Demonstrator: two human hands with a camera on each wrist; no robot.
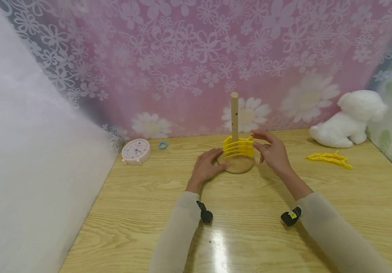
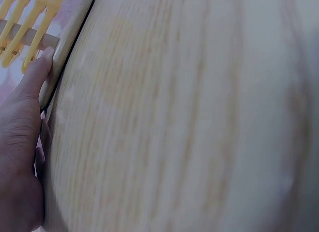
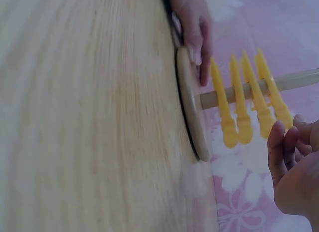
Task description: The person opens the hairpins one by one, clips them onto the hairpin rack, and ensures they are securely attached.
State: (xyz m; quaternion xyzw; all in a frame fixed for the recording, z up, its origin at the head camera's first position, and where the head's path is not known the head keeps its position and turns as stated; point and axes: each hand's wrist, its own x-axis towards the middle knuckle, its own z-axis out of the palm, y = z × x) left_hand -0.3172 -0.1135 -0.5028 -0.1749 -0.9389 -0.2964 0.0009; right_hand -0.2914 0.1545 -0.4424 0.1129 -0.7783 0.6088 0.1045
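Note:
Several yellow banana hair clips [image 1: 239, 148] sit stacked around the lower part of an upright wooden rod [image 1: 235, 117]. Its round wooden base [image 1: 237, 165] rests on the table. My left hand [image 1: 207, 167] grips the base's left edge, thumb on its top, as the left wrist view also shows. To the right of the stack is my right hand [image 1: 273, 152], thumb and index finger spread apart beside the top clip's end. In the right wrist view, the right fingertips [image 3: 277, 134] lie close against the upper clips [image 3: 273, 95]; firm contact is unclear.
More yellow hair clip material [image 1: 329, 158] lies at the right, in front of a white plush dog [image 1: 351, 117]. A pink alarm clock [image 1: 136, 151] and a blue ring [image 1: 163, 145] are at the back left. A flowered curtain [image 1: 189, 68] hangs behind the wooden table [image 1: 141, 227].

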